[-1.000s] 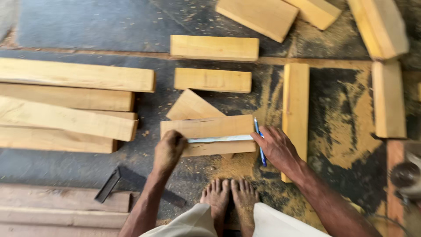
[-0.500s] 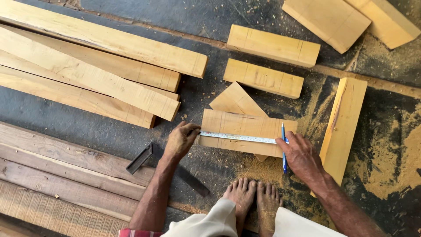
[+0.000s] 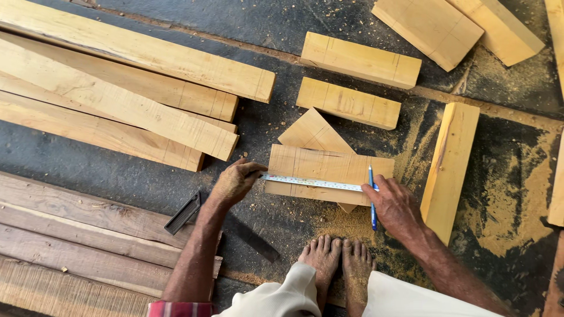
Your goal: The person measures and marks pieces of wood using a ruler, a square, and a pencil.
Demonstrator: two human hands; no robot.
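Left hand [image 3: 235,183], right hand [image 3: 395,206] with pen [image 3: 372,196] pin tape measure [image 3: 311,182] across block [image 3: 329,174].

Tape measure [image 3: 311,182] flat across pale block [image 3: 329,167]

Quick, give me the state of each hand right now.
Left hand: pinching the end of the measuring tape on the wooden block.
Right hand: holding the blue pen, pressing the tape's other end.

Bare forearms, no sleeves vis. Both hands [image 3: 235,182] [image 3: 396,205] bare, no gloves/rings seen. Feet [image 3: 338,261] bare. Off-white cloth over knees; red checked fabric at L elbow.
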